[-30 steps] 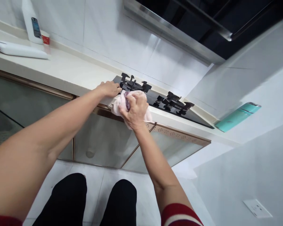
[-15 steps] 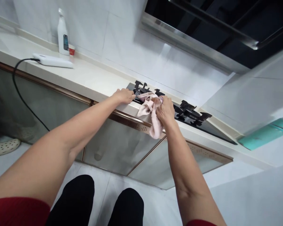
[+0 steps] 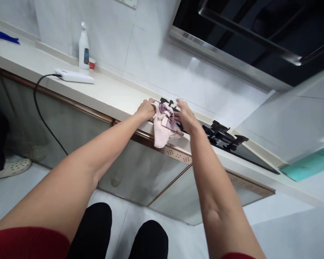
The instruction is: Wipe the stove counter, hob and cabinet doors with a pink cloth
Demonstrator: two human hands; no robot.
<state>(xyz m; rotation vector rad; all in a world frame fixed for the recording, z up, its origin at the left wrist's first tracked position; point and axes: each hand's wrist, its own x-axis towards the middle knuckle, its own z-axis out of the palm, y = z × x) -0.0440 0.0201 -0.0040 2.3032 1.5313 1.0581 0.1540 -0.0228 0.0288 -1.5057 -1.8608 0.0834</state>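
Note:
A pink cloth lies bunched over the front edge of the gas stove, its lower end hanging down past the counter edge. My left hand grips the cloth's left side, with the fingers curled around its edge. To the right of the cloth, my right hand is raised with its fingers spread, slightly blurred, and holds nothing. The left burner's black pan support shows behind the cloth and is partly hidden by it. The right burner's pan support stands to the right of my right arm.
On the counter at left are a white spray bottle, a small red cup and a white power bank with a black cable. A range hood hangs above. A green case is at right. Another person's clog shows at left.
My right hand has let go of the cloth and opened. My left hand has taken hold of the cloth, which now sits further left. The view has shifted a little.

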